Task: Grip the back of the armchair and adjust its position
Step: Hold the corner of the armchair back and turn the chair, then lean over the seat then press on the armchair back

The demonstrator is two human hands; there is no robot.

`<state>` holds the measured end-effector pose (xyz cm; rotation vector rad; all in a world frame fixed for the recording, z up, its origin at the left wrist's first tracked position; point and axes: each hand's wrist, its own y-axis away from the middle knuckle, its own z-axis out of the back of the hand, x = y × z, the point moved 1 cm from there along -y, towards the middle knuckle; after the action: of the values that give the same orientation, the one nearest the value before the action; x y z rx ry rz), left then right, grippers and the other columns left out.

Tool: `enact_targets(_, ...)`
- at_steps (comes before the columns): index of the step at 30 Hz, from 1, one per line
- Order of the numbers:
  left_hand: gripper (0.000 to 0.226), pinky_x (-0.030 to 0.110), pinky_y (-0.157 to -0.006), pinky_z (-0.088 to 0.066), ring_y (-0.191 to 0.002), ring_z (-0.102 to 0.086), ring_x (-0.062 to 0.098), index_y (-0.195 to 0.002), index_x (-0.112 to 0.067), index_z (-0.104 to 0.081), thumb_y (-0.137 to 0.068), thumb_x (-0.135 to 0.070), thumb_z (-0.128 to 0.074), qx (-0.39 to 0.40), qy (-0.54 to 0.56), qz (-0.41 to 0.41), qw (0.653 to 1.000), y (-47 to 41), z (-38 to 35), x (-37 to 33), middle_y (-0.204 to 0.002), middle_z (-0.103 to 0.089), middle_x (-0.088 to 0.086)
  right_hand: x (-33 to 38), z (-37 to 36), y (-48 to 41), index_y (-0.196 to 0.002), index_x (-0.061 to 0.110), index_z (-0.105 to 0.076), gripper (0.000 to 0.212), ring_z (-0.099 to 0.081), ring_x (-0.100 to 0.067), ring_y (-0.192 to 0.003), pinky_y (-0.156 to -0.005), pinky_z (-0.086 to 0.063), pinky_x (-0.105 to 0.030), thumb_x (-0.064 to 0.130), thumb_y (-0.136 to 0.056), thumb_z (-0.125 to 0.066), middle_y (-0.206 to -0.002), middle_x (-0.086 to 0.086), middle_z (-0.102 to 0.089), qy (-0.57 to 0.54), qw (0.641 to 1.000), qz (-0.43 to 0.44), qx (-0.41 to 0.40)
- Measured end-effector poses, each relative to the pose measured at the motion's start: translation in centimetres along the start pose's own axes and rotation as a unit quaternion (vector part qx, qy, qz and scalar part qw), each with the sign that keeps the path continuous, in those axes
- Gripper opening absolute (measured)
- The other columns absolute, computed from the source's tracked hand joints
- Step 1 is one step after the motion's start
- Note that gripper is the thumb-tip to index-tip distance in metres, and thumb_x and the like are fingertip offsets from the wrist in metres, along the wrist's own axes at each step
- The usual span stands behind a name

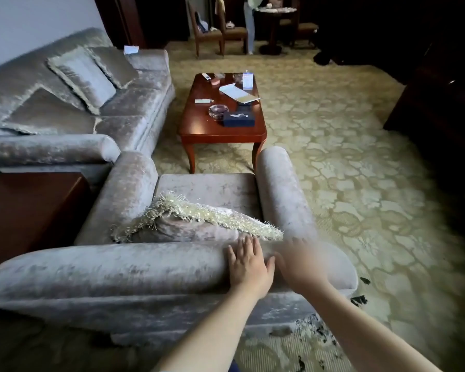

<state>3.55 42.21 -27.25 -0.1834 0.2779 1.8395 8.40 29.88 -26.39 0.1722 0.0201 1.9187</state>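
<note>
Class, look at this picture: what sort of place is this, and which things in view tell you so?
Probably a living room or hotel suite lounge: a matching velvet sofa and armchair face a wooden coffee table on patterned carpet, with dining chairs beyond.

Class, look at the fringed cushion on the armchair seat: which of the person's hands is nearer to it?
Left. The left hand lies flat on the armchair back, just below the fringed cushion. The blurred right hand is beyond the cushion's right corner.
</note>
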Motion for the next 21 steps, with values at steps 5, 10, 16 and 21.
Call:
enact_targets(5,0.067,0.048,-0.116,-0.003,-0.144,-0.013,0.025,-0.148,-0.009,-0.018,-0.095,-0.048,-0.031,-0.003,0.027,-0.001,1.0,-3.6,-0.3,-4.6,-0.157,-0.018,0.012,-4.2,1.9,-2.3,-0.137,0.016,-0.038,0.054,-0.033,-0.027,-0.136,-0.109,-0.027,-0.042,0.05,-0.095,-0.032,-0.145,-0.007,-0.041,-0.014,1.0,-0.011,-0.013)
enact_targets(10,0.067,0.049,-0.115,-0.007,-0.143,-0.015,0.026,-0.147,-0.008,-0.021,-0.095,-0.048,-0.033,0.014,0.029,0.011,0.999,-8.2,-1.1,-6.9,-0.156,-0.02,0.014,-9.2,3.5,-5.7,-0.137,0.016,-0.037,0.057,-0.033,-0.028,-0.135,-0.109,-0.027,-0.042,0.053,-0.095,-0.031,-0.144,-0.008,-0.042,-0.002,0.999,-0.039,-0.012)
enact_targets(16,0.074,0.046,-0.117,-0.01,-0.145,-0.009,0.028,-0.148,-0.003,-0.01,-0.095,-0.05,-0.032,0.001,0.026,-0.014,1.0,-14.6,-1.5,-11.9,-0.158,-0.01,0.016,-14.3,5.5,-10.1,-0.138,0.015,-0.036,0.06,-0.031,-0.03,-0.137,-0.11,-0.026,-0.043,0.056,-0.094,-0.03,-0.148,-0.01,-0.038,0.029,0.998,-0.052,-0.029)
enact_targets(21,0.077,0.048,-0.115,-0.004,-0.145,-0.009,0.027,-0.148,-0.002,-0.012,-0.093,-0.051,-0.034,-0.041,0.008,-0.008,0.999,-18.5,-2.5,-16.1,-0.157,-0.011,0.017,-17.7,7.1,-14.9,-0.139,0.014,-0.034,0.061,-0.028,-0.031,-0.139,-0.111,-0.025,-0.045,0.054,-0.093,-0.032,-0.149,-0.012,-0.036,0.029,0.999,0.005,-0.046)
